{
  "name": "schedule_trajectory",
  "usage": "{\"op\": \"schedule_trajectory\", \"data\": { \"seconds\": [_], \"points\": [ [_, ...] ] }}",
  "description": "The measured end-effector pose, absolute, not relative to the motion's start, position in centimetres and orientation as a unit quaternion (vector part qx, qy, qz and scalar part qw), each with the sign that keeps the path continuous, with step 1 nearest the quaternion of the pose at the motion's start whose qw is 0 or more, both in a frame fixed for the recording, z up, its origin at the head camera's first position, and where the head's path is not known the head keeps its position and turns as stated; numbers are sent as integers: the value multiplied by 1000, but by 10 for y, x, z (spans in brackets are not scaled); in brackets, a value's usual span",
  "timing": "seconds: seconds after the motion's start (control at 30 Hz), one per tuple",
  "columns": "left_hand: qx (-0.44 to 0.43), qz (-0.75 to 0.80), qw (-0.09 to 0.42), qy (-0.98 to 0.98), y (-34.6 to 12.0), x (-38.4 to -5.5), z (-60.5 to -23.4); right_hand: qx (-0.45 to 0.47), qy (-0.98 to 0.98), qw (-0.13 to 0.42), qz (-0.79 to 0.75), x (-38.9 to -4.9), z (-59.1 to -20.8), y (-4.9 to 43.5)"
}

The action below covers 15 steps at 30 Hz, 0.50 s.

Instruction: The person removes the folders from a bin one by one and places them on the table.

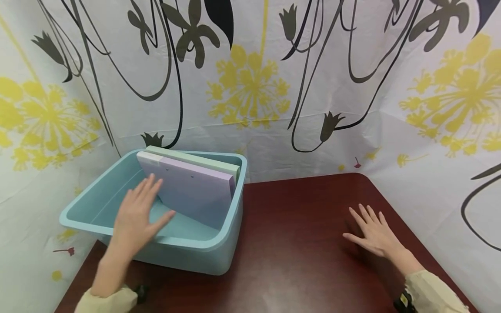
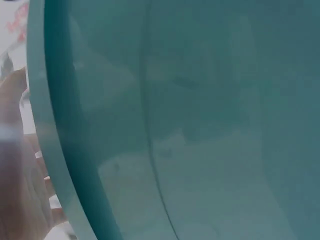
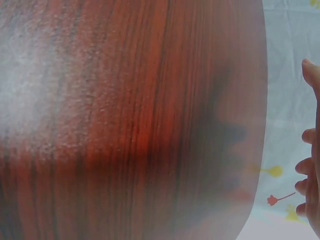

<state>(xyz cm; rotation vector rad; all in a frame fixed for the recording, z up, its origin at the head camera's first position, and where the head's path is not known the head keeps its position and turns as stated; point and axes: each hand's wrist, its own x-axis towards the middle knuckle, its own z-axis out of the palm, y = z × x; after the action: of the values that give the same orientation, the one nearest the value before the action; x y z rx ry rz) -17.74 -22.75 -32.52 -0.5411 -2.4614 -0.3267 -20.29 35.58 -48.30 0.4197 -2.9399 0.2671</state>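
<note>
In the head view a light blue plastic basin [image 1: 188, 256] stands at the left of the table. Two flat folders lean inside it toward its back right: a lilac one [image 1: 195, 191] in front and a pale green one [image 1: 199, 161] behind. My left hand [image 1: 135, 215] is over the basin's front rim, fingers straight and spread, holding nothing. The left wrist view is mostly filled by the basin's outer wall [image 2: 200, 100], with the hand beyond the rim. Over the table's right side my right hand [image 1: 373, 232] is spread with straight fingers, and its shadow falls on the wood.
The dark red wood-grain table [image 1: 297, 226] extends right of the basin to a rounded far corner. A white cloth [image 1: 313, 87] with yellow and grey flower prints hangs behind and beside the table.
</note>
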Motion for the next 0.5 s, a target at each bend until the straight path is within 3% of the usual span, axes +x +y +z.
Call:
{"op": "schedule_trajectory", "data": {
  "seconds": [0.13,0.33,0.5],
  "points": [
    [-143,-129,296,-936,-274,-178,-329,139,-984,78,86,-202,-482,355],
    [-79,-144,341,-926,-329,-180,-349,136,-985,64,85,-201,-481,354],
    [-42,-169,322,-930,-358,-180,-355,143,-983,69,92,-204,-481,352]
  ]
}}
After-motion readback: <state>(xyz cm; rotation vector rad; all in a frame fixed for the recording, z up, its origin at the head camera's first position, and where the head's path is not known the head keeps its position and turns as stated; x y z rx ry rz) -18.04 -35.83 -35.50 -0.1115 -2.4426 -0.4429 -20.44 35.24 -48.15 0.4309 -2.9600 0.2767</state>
